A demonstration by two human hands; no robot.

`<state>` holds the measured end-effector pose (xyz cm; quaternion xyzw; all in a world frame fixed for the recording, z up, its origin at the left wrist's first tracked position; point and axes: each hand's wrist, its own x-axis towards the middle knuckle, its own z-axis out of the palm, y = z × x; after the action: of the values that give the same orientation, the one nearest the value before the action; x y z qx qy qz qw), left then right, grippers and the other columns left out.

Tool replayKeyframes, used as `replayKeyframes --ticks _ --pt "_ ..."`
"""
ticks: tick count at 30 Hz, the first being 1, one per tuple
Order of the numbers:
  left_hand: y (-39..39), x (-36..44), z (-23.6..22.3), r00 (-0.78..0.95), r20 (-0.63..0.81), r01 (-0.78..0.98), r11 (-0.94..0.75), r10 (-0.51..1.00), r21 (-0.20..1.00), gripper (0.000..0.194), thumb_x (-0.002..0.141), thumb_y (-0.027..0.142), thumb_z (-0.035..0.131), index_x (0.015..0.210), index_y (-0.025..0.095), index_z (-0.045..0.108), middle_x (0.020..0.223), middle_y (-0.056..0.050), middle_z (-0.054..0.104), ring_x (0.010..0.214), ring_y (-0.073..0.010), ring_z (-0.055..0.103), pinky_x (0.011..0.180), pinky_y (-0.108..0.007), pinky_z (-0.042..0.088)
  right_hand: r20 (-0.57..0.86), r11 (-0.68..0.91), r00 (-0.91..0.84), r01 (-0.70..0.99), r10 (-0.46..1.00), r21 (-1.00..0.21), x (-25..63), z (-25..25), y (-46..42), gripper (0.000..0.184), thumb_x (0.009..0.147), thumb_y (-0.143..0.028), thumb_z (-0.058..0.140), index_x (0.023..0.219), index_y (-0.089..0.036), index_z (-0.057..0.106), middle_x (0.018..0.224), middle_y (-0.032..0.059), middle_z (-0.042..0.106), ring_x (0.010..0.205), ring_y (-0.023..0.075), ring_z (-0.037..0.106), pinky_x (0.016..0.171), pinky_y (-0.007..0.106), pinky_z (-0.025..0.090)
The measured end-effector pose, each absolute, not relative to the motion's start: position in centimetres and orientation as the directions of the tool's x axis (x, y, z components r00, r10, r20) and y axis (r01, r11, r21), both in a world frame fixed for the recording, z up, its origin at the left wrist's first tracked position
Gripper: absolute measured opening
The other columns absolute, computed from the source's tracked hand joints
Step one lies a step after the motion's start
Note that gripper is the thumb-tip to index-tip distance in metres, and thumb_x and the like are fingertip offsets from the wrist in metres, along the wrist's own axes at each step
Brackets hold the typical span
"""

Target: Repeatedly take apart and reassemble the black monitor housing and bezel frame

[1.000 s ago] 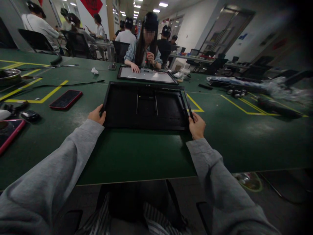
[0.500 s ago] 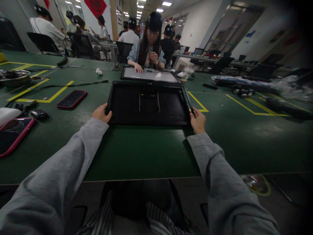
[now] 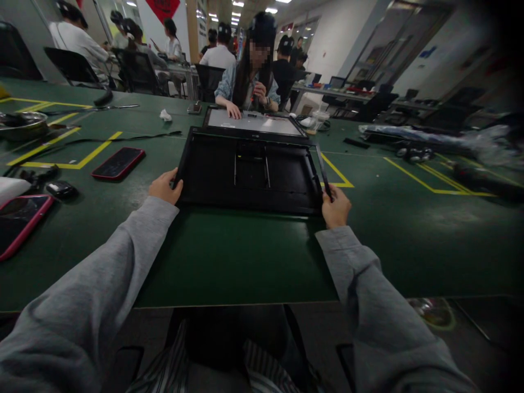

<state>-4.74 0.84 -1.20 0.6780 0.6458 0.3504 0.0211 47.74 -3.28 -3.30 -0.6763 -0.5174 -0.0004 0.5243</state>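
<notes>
A thin black monitor bezel (image 3: pixel 322 168) is held between my two hands, over and close around a black monitor back shell (image 3: pixel 208 166). My left hand (image 3: pixel 164 187) is closed on its left side, thumb on top. My right hand (image 3: pixel 336 206) pinches its right side, where the strip stands apart from the shell. Inside the shell are a raised middle section and two thin metal strips. How far the bezel's front edge is from the shell I cannot tell.
Across the green table (image 3: pixel 245 262), a co-worker (image 3: pixel 249 82) rests a hand on a grey display panel (image 3: pixel 262 124). To my left are two red-edged phones (image 3: pixel 118 162), a black mouse-like object (image 3: pixel 61 189) and a metal bowl (image 3: pixel 24 128). Plastic-wrapped items (image 3: pixel 429 139) lie at right.
The bezel's far edge has risen and tilted, its left corner higher. My hands have moved slightly apart, still holding its sides. The view has shifted a little.
</notes>
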Motion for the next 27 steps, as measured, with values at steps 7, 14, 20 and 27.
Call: replayKeyframes --ticks 7,14,20,27 --pt "0.7 -4.6 -1.1 -0.093 0.416 0.878 -0.122 0.904 0.462 0.055 0.082 0.033 0.058 0.134 0.017 0.062 0.122 -0.01 0.071 0.104 -0.0274 0.069 0.099 -0.042 0.052 0.558 0.097 0.441 0.718 0.703 -0.69 48.3 -3.7 -2.7 0.043 0.084 -0.022 0.056 0.124 -0.013 0.067 0.122 0.0138 0.071 0.114 0.0271 0.068 0.107 0.049 0.05" --pt "0.4 -4.4 -0.9 -0.107 0.388 0.866 -0.106 0.916 0.488 0.055 0.082 0.032 0.059 0.135 0.017 0.06 0.115 -0.012 0.073 0.102 -0.0285 0.071 0.097 -0.044 0.053 0.546 0.085 0.441 0.717 0.712 -0.691 48.7 -3.9 -1.8 0.047 0.082 -0.017 0.055 0.127 -0.011 0.066 0.126 0.0149 0.07 0.116 0.0267 0.067 0.109 0.048 0.048" --pt "0.2 -4.4 -0.9 -0.079 0.41 0.873 -0.135 0.909 0.469 0.055 0.08 0.033 0.061 0.133 0.017 0.061 0.117 -0.011 0.073 0.098 -0.0262 0.071 0.091 -0.041 0.056 0.544 0.069 0.429 0.737 0.721 -0.672 49.1 -3.9 -1.4 0.047 0.082 -0.017 0.056 0.128 -0.01 0.066 0.127 0.015 0.069 0.119 0.0264 0.066 0.11 0.046 0.048" --pt "0.4 -4.5 -1.1 -0.065 0.401 0.88 -0.137 0.914 0.454 0.056 0.08 0.032 0.059 0.134 0.014 0.06 0.12 -0.013 0.071 0.1 -0.0264 0.07 0.092 -0.04 0.055 0.554 0.073 0.412 0.752 0.724 -0.655 48.9 -3.7 -1.8 0.047 0.084 -0.017 0.056 0.13 -0.009 0.065 0.127 0.0169 0.069 0.118 0.027 0.066 0.11 0.046 0.047"
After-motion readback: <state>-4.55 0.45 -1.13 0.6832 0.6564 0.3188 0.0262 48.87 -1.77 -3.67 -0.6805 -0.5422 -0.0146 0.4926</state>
